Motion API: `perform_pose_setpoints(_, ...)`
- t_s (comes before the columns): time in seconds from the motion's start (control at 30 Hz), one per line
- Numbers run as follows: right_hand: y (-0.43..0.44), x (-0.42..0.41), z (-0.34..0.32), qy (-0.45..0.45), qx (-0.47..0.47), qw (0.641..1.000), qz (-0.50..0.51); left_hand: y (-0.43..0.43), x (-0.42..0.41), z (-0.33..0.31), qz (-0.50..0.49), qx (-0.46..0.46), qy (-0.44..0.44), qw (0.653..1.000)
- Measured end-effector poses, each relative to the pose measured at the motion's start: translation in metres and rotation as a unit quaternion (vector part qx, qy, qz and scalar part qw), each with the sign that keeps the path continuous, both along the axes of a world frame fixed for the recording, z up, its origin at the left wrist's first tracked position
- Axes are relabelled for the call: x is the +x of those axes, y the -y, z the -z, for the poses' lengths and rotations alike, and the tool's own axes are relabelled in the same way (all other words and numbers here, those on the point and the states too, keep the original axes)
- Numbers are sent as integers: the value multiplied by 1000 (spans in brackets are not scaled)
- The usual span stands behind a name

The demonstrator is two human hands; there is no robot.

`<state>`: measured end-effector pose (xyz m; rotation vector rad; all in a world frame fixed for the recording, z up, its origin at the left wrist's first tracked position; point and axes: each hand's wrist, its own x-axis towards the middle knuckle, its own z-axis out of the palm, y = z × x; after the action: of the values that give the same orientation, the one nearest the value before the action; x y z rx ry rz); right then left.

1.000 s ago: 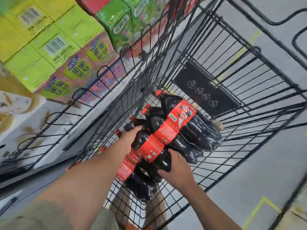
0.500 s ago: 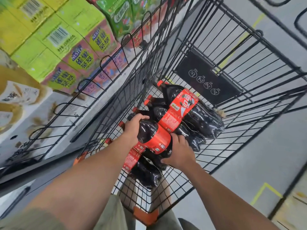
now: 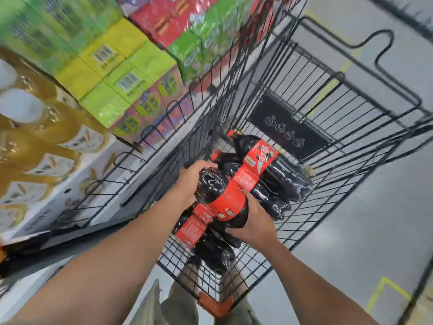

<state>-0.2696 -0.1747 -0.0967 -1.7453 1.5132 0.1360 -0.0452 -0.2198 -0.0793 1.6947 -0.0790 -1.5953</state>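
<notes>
A large dark cola bottle (image 3: pixel 218 195) with a red label is raised above the others inside a black wire shopping cart (image 3: pixel 339 174). My left hand (image 3: pixel 191 178) grips its neck end and my right hand (image 3: pixel 254 221) holds its lower body from the right. Several more cola bottles (image 3: pixel 278 174) with red labels and red caps lie on the cart floor, some wrapped in clear film. One of them (image 3: pixel 212 252) lies partly hidden under the held bottle.
Left of the cart stands a shelf with stacked green and yellow drink cartons (image 3: pixel 131 73), red packs (image 3: pixel 164 17) and brown-and-white boxes (image 3: pixel 39 146) behind a wire shelf guard (image 3: pixel 131 160). Grey floor with yellow lines (image 3: pixel 384 289) lies to the right.
Both hands have lifted the cola bottle up from the pile in the cart, toward me. The view has tilted, showing more of the shelf.
</notes>
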Motion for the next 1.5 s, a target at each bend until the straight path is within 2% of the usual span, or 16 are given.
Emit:
perform_pose_setpoints(0.13,8,6,-47,18,-49,999,12,11,3,-53,22,-44,-2,999)
perform_pose_setpoints(0.27,24,10,-112,-9,-125,992,-1,27,7,-112,21,-97,3,995)
perform_pose_setpoints(0.53,57,11,-253,3,-292,956,-18,57,22,-268,55,-254,-21,966)
perform_pose_setpoints(0.77,67,15,-348,52,-389,919,-43,42,28,-370,-19,-356,22,934)
perform_pose_setpoints(1.1,51,20,-388,112,-419,888,-151,-36,24,-426,-186,-405,37,895)
perform_pose_setpoints(1.33,19,55,-387,203,-365,868,-269,-121,43,-427,-285,-403,98,864)
perform_pose_setpoints(1.5,-21,106,-382,230,-338,843,-349,-201,68,-425,-383,-381,134,831)
